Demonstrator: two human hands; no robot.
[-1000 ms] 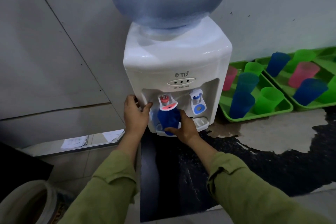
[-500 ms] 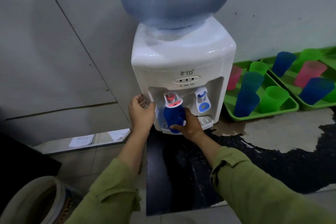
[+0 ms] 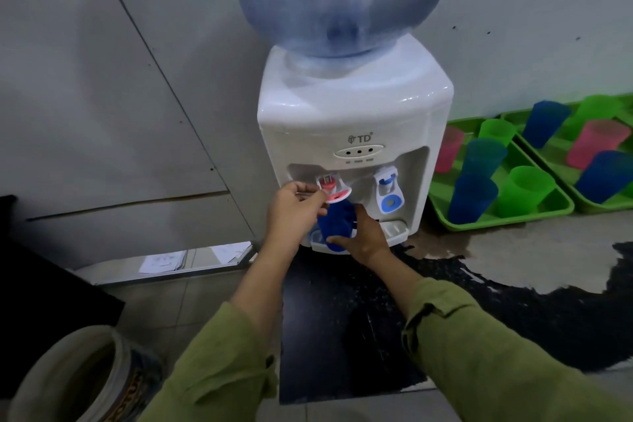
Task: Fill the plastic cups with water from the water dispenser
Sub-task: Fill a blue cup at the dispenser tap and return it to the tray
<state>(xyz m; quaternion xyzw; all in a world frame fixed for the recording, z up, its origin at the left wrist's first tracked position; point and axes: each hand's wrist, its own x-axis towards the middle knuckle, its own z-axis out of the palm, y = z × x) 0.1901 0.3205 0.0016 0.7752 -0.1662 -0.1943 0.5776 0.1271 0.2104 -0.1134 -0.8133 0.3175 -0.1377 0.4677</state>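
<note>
Because the red tap lever point(image 3: 337, 195) sits right over the mouth of the blue cup point(image 3: 337, 224), we cannot tell whether water is running or how full the cup is. Our right hand point(image 3: 368, 238) hides the cup's right side and part of its base, so we cannot say whether it rests on the drip tray point(image 3: 394, 228) or hangs just above it. The bottle point(image 3: 342, 0) on the water dispenser point(image 3: 352, 113) is cut off at the top, and the far green tray point(image 3: 609, 207) and the bucket point(image 3: 106, 384) are clipped by the edges. The cup is deep blue plastic, upright under the left tap, with the blue tap point(image 3: 388, 192) beside it. Our right fingers point(image 3: 334, 242) curl round the cup. Our left hand point(image 3: 294, 212) pinches the lever's left edge.
</note>
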